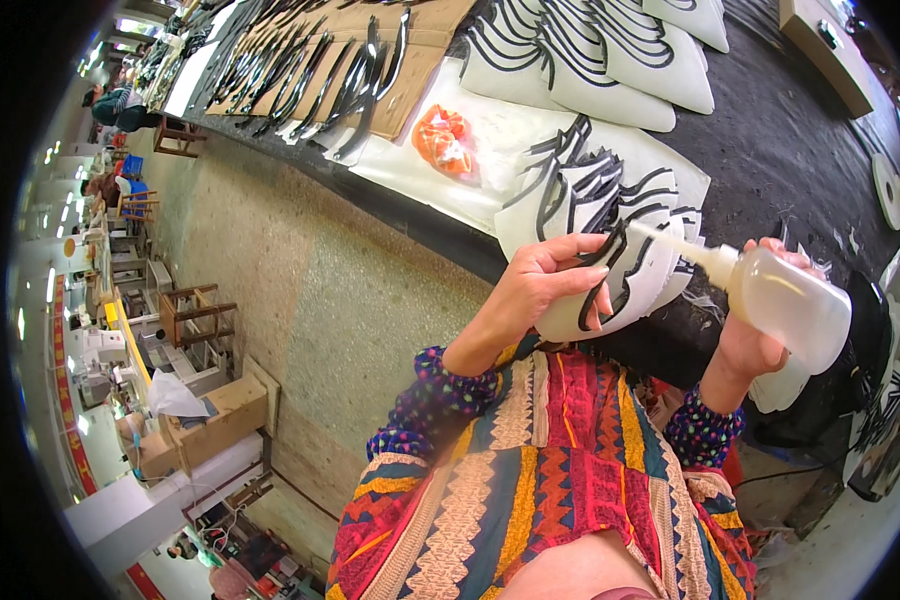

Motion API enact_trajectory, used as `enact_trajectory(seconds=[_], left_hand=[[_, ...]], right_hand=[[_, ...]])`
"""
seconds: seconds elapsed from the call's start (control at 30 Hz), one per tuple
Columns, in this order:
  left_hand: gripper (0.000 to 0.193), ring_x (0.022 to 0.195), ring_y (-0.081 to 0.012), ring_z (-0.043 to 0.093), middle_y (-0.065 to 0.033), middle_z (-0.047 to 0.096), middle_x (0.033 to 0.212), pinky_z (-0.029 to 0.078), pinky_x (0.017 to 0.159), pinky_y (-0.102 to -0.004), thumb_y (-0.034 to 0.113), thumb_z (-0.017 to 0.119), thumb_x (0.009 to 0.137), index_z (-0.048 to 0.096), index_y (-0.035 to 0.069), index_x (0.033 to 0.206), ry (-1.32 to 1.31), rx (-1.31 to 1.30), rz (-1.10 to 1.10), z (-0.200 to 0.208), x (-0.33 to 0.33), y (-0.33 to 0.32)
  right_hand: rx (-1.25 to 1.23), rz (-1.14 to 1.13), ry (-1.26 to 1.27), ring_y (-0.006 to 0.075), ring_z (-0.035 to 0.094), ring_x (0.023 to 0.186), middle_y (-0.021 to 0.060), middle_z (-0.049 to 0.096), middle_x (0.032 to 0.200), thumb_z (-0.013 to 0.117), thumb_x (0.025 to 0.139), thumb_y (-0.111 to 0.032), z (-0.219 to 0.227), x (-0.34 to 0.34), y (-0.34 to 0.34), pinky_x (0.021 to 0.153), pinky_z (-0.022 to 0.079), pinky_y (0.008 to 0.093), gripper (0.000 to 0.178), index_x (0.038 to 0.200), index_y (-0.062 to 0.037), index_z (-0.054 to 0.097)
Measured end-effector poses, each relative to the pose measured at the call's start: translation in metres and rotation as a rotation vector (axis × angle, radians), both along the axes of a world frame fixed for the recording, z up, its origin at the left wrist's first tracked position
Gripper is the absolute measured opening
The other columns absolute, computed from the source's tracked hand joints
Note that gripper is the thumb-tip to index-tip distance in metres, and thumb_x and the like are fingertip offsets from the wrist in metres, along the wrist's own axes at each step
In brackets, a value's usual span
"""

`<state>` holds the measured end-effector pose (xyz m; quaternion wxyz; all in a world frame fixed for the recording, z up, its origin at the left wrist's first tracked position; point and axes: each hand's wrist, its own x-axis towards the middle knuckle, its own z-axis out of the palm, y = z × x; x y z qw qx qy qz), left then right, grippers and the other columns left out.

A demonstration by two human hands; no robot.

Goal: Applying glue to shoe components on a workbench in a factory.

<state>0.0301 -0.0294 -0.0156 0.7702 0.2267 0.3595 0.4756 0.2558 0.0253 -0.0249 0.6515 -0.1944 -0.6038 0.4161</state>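
Observation:
My left hand (pixel 542 282) holds a white fabric piece (pixel 632 268) with black curved strips on it, pinching one black strip with thumb and fingers. My right hand (pixel 755 345) grips a translucent squeeze bottle (pixel 792 305) tilted to the left, its thin white nozzle (pixel 665 238) touching the strips on the piece. A stack of similar white pieces with black strips (pixel 610 175) lies just behind on the dark worktable (pixel 770 150).
More white pieces (pixel 590 60) are stacked further back. Black curved strips lie on brown cardboard (pixel 370 70). An orange object in a clear bag (pixel 445 140) rests on white sheets. Wooden stools (pixel 195 310) and machines stand on the floor at left.

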Motion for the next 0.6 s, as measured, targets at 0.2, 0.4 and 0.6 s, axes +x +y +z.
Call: enact_trajectory(seconds=[0.2, 0.4, 0.6], left_hand=[[0.041, 0.058, -0.0164, 0.056, -0.0123, 0.058, 0.07, 0.046, 0.059, -0.0254, 0.007, 0.051, 0.083, 0.038, -0.008, 0.119, 0.039, 0.022, -0.032, 0.003, -0.004, 0.009], [0.042, 0.058, -0.016, 0.056, -0.0117, 0.058, 0.069, 0.045, 0.059, -0.0246, 0.007, 0.051, 0.083, 0.037, -0.008, 0.12, 0.099, 0.097, -0.09, 0.012, -0.006, 0.032], [0.044, 0.058, -0.0142, 0.056, -0.0108, 0.058, 0.071, 0.046, 0.058, -0.0239, 0.007, 0.051, 0.083, 0.036, -0.009, 0.121, 0.111, 0.152, -0.138, 0.021, -0.004, 0.056]], right_hand=[[0.012, -0.099, -0.02, 0.0297, 0.045, 0.104, 0.0082, 0.047, 0.103, 0.07, 0.058, -0.053, 0.001, -0.007, 0.002, 0.09, 0.04, 0.0434, 0.077, 0.112, -0.0078, 0.039], [0.125, -0.046, 0.066, 0.03, 0.045, 0.104, 0.0083, 0.047, 0.105, 0.071, 0.058, -0.053, 0.002, -0.003, 0.019, 0.09, 0.039, 0.0444, 0.077, 0.111, -0.0081, 0.04], [0.173, -0.171, 0.063, 0.0301, 0.047, 0.103, 0.0084, 0.047, 0.105, 0.071, 0.057, -0.053, 0.008, -0.002, 0.034, 0.09, 0.039, 0.0453, 0.077, 0.111, -0.0081, 0.041]])
